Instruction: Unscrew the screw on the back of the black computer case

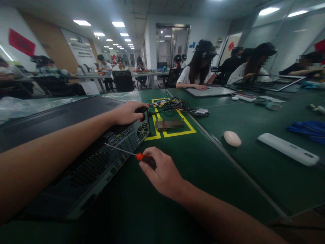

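Observation:
A black desktop computer case (58, 113) lies on the green table, its rear panel (119, 144) with vents and ports turned toward me. My right hand (162, 171) grips a screwdriver (146, 158) with a red and black handle. The thin metal shaft points left, and its tip reaches the rear panel near a slotted part; whether it touches a screw is too small to tell. Across the top of the case rests my left hand (129, 113), fingers curled at the far rear corner over a dark piece with a bit of red, which I cannot make out.
Tangled cables (177, 105) lie beyond the case by yellow tape markings (179, 134). Rightward are a pale oval object (232, 138), a white power strip (288, 149) and blue cloth-like material (307, 130). Plastic wrap (12, 106) lies behind the case. A person (196, 67) works across the table.

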### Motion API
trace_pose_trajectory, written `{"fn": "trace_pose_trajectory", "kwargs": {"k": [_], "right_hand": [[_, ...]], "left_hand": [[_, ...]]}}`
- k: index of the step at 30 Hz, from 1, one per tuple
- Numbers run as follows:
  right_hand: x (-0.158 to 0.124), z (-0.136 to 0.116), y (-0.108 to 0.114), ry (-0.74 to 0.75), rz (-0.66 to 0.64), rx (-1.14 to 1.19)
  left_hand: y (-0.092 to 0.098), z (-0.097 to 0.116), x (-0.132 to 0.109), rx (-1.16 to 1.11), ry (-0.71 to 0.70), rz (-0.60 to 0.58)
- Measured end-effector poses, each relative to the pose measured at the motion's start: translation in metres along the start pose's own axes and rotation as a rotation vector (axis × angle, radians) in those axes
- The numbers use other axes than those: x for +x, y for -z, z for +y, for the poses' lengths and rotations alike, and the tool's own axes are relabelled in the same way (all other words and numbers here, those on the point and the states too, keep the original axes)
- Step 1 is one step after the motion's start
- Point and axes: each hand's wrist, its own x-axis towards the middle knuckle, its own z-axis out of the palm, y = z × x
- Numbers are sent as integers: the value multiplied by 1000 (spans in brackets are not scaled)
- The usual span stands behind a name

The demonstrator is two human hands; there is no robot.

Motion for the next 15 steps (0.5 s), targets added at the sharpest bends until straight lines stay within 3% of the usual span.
{"fn": "trace_pose_trajectory", "kwargs": {"k": [7, 15], "right_hand": [[1, 0, 1, 25, 23, -77], [1, -2, 1, 0, -47, -50]], "left_hand": [[1, 2, 0, -13, 2, -3], [2, 7, -1, 8, 23, -7]]}}
